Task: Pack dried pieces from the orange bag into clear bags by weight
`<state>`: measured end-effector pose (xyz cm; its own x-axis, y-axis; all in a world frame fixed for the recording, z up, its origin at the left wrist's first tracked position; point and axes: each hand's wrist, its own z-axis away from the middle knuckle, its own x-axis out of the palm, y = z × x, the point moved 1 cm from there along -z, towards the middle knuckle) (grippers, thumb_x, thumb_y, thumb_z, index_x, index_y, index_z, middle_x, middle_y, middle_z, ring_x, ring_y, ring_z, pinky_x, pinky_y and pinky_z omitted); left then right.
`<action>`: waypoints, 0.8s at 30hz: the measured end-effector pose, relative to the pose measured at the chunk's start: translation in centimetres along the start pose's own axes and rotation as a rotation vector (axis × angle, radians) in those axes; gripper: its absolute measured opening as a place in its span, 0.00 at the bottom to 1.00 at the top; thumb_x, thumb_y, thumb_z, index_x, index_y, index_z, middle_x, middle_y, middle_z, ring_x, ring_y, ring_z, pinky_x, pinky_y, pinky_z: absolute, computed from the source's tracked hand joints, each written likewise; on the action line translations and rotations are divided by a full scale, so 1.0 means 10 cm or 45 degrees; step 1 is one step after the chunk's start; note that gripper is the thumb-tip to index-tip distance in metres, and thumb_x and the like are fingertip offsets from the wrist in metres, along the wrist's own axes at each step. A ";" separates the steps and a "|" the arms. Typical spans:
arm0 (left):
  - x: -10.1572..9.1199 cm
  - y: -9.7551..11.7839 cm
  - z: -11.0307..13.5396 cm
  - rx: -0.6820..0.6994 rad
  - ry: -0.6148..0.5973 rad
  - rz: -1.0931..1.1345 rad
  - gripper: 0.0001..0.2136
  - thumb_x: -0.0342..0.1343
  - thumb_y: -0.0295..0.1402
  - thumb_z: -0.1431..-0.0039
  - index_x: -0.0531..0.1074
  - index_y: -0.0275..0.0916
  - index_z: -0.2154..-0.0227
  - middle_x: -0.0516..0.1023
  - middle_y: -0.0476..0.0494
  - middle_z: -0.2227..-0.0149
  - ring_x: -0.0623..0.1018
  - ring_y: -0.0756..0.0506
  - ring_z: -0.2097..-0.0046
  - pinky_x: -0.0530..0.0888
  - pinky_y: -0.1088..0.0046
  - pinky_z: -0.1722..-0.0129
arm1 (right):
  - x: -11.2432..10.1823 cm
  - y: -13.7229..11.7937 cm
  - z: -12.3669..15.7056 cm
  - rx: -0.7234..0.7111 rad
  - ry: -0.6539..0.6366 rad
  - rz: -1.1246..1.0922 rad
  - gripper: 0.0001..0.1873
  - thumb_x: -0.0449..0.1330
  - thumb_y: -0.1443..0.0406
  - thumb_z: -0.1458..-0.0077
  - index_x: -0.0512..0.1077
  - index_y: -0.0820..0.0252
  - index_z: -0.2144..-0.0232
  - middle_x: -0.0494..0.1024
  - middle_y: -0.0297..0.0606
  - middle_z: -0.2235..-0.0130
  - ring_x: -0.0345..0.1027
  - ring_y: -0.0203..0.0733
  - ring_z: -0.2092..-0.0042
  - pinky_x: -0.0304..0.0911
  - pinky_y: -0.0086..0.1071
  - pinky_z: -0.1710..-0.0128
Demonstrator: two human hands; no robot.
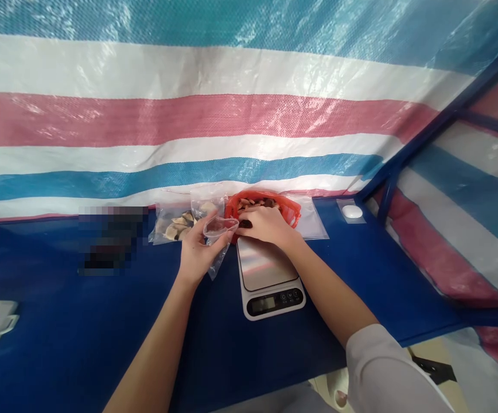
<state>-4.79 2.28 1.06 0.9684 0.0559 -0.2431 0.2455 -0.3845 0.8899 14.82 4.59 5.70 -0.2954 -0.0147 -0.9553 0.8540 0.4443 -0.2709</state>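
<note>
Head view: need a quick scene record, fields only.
left hand: holds a clear plastic bag, mouth open
right hand: on dark and tan pieces in a red plastic basket
scale: digital kitchen scale, steel platform, basket at its far end
nearby: filled clear bag, left of the hands
surface: blue table
backdrop: striped tarpaulin

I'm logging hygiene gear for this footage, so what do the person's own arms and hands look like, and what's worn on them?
The left hand and right hand are bare, without gloves, and no watch or bracelet shows. The right forearm emerges from a loose, pale grey sleeve. The left forearm is bare to the picture's edge.
</note>
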 end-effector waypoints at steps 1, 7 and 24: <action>0.00 0.00 0.00 -0.001 0.005 -0.002 0.31 0.69 0.45 0.48 0.72 0.37 0.42 0.83 0.37 0.53 0.81 0.36 0.48 0.73 0.53 0.41 | 0.02 -0.01 0.00 -0.013 0.010 -0.001 0.16 0.58 0.51 0.37 0.80 0.53 0.61 0.83 0.38 0.55 0.74 0.50 0.50 0.64 0.36 0.57; 0.01 0.05 0.00 -0.002 0.019 0.016 0.30 0.68 0.46 0.47 0.73 0.36 0.44 0.83 0.37 0.53 0.81 0.37 0.49 0.73 0.52 0.41 | 0.07 -0.05 -0.02 -0.025 -0.004 0.030 0.18 0.57 0.50 0.37 0.80 0.53 0.55 0.80 0.38 0.46 0.73 0.51 0.47 0.66 0.38 0.56; 0.01 0.05 -0.02 -0.011 0.025 0.008 0.30 0.67 0.47 0.46 0.73 0.37 0.44 0.83 0.36 0.53 0.82 0.37 0.51 0.77 0.54 0.44 | 0.01 0.04 -0.03 0.003 -0.114 0.152 0.13 0.56 0.65 0.38 0.79 0.55 0.57 0.83 0.41 0.58 0.76 0.49 0.56 0.60 0.35 0.61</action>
<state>-4.60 2.28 1.55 0.9705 0.0716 -0.2301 0.2400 -0.3768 0.8947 14.97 5.02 5.49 -0.1519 -0.0420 -0.9875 0.8818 0.4455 -0.1546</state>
